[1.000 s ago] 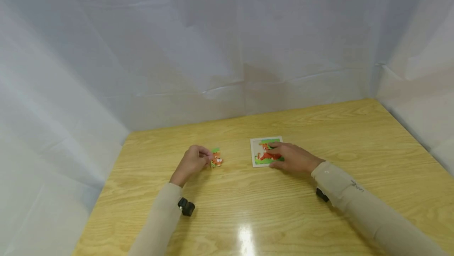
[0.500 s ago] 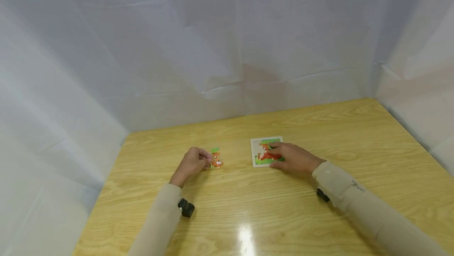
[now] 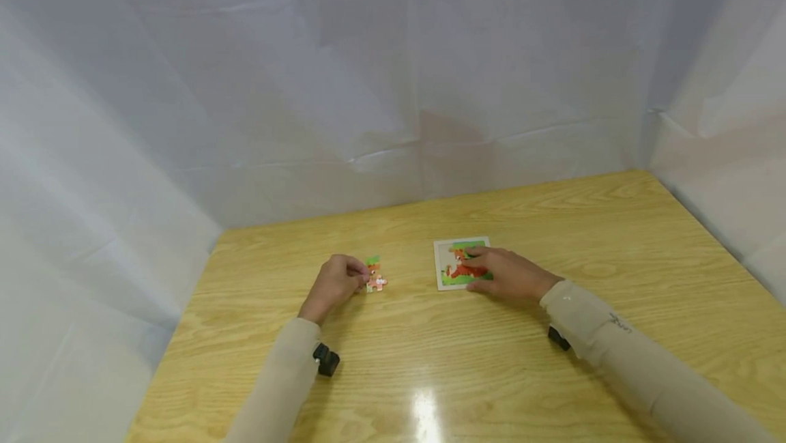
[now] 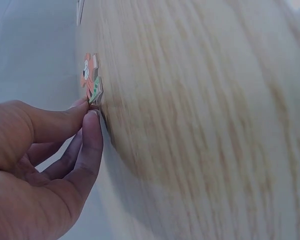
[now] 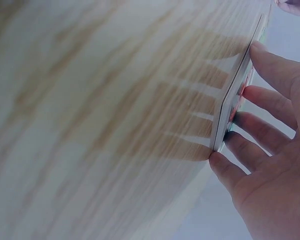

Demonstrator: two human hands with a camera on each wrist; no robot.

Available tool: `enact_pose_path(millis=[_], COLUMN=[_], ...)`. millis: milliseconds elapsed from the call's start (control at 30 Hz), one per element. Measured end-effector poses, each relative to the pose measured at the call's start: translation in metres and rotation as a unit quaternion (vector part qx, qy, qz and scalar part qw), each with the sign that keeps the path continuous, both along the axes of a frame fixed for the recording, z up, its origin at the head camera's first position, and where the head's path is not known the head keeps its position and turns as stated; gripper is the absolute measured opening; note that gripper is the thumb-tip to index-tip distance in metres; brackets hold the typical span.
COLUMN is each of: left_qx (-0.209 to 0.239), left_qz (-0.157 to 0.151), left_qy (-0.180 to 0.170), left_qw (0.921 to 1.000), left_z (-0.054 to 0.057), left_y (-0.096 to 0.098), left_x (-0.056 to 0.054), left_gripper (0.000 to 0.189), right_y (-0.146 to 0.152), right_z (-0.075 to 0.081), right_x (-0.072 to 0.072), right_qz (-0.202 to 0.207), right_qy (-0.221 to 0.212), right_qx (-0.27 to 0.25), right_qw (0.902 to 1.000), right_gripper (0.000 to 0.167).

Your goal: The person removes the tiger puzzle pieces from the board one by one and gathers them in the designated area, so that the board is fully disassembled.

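Note:
My left hand (image 3: 336, 284) pinches a small jigsaw piece between thumb and fingertips, just above or at the tabletop. The piece (image 4: 88, 80) carries an orange and white animal face with some green. In the head view, a green and orange patch (image 3: 373, 262) shows beside the fingers; whether it is a separate piece I cannot tell. My right hand (image 3: 506, 274) rests on a square puzzle board (image 3: 439, 265) with a pale frame, its fingertips on the picture and edges. Part of an orange animal on green shows there; the hand covers the board's right side.
The wooden table (image 3: 393, 347) spreads around both hands. Pale sheeting (image 3: 319, 88) hangs behind it and along both sides. A bare strip of tabletop separates the left hand's piece from the board. Small black devices are strapped to both wrists.
The piece in my left fingers has turned and tilted a little, and its face now looks paler. My left hand has shifted slightly. The right hand and board stay in place.

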State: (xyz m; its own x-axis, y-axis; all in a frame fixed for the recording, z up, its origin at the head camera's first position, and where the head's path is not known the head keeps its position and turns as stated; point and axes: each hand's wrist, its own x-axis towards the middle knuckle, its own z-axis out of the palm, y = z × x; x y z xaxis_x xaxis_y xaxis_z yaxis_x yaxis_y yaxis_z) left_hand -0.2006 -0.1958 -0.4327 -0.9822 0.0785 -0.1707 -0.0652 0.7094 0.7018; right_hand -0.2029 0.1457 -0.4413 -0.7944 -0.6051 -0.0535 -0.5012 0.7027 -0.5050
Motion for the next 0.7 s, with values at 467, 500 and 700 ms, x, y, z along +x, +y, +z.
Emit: enact_pose_path(millis=[467,500,700], left_qx=[-0.006,-0.005,-0.003], left_qz=[-0.002,-0.002,-0.015], left_qy=[-0.001,0.000,0.018], left_qw=[1.0000,1.0000,0.9997], left_z=[0.0020,0.0020,0.0051], left_y=[0.0004,0.0005,0.0077], left_x=[-0.0002,-0.0004,-0.0023], left_gripper=[0.009,0.009,0.010], right_y=[0.0006,0.0006,0.0005], right_z=[-0.0006,-0.0005,-0.0002], right_x=[0.0003,0.0006,0.0009], right_qz=[0.005,0.003,-0.003], right_qy=[-0.001,-0.004,-0.011], right_qx=[-0.003,-0.002,-0.001], right_qw=[1.0000,1.0000,0.9999], right_gripper=[0.054,0.054,0.055])
